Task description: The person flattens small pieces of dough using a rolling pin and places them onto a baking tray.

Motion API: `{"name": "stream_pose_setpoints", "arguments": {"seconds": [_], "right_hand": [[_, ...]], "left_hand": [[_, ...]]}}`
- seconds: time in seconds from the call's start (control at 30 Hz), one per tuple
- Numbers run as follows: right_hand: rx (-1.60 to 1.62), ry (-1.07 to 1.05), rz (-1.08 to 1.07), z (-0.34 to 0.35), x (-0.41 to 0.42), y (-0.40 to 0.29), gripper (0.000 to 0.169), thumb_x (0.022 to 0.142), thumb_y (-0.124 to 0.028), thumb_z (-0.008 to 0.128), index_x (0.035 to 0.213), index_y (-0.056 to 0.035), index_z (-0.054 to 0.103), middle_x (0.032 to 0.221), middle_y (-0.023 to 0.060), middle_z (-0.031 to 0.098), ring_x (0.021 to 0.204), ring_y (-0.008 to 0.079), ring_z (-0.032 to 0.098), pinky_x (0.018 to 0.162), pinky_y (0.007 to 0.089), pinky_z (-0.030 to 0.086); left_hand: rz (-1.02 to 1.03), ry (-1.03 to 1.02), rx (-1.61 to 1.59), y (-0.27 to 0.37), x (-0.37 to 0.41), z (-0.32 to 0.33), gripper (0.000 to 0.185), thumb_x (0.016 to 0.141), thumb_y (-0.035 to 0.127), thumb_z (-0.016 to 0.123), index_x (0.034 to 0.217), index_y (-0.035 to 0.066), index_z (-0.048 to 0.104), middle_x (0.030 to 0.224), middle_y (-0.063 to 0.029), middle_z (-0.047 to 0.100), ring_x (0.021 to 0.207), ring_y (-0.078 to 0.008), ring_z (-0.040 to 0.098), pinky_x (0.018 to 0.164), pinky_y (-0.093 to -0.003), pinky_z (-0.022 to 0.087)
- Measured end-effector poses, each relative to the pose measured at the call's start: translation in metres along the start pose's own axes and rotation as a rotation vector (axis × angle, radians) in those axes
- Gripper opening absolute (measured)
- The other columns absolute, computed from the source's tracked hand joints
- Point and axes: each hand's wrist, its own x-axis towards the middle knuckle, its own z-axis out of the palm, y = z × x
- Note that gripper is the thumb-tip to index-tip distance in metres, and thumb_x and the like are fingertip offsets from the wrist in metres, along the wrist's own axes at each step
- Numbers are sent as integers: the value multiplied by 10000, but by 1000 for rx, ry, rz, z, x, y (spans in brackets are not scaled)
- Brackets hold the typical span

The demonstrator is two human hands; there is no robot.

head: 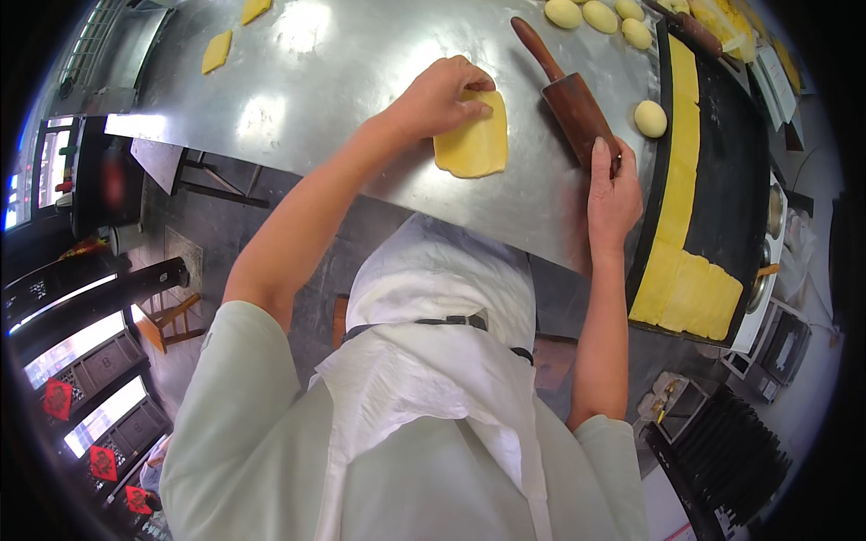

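Observation:
A flat, rolled piece of yellow dough (pixel 471 147) lies on the metal worktable (pixel 325 122) in front of me. My left hand (pixel 450 95) pinches its far edge between thumb and fingers. To the right, my right hand (pixel 614 186) grips the near end of a dark wooden rolling pin (pixel 578 115). The pin slants away from me, its far handle pointing up and left. Right of the pin rests a round yellow dough ball (pixel 650 119).
A black baking tray (pixel 727 162) on the right carries strips of flat yellow dough (pixel 680 155) along its left and near edges. Several dough balls (pixel 599 16) sit at the far right. Two small dough pieces (pixel 216 52) lie far left. A second rolling pin (pixel 697 32) is beyond the tray.

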Motion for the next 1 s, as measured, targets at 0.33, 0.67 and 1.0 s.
{"name": "stream_pose_setpoints", "arguments": {"seconds": [0.33,0.67,1.0], "right_hand": [[58,-127,121,-2,13,2,675,976,-678,670,1351,-116,689,1100,70,795,1040,238,751,948,363,532],[81,-298,-66,-5,33,-15,649,855,-555,866,1333,-147,705,1029,70,791,943,206,749,866,350,569],[-76,-324,-626,75,94,-58,462,1059,-566,491,1172,-200,750,912,159,780,857,410,740,793,506,577]], "left_hand": [[22,267,518,42,-36,76,1052,1000,705,565,1647,-73,279,1710,-267,320,1612,-423,246,1327,-554,163],[-20,662,-121,35,-59,22,606,1084,329,611,1575,15,445,1613,-213,470,1509,-360,437,1258,-439,330],[-230,490,474,-32,-44,-20,652,1089,464,521,613,44,668,650,-195,642,606,-433,618,598,-521,481]]}}
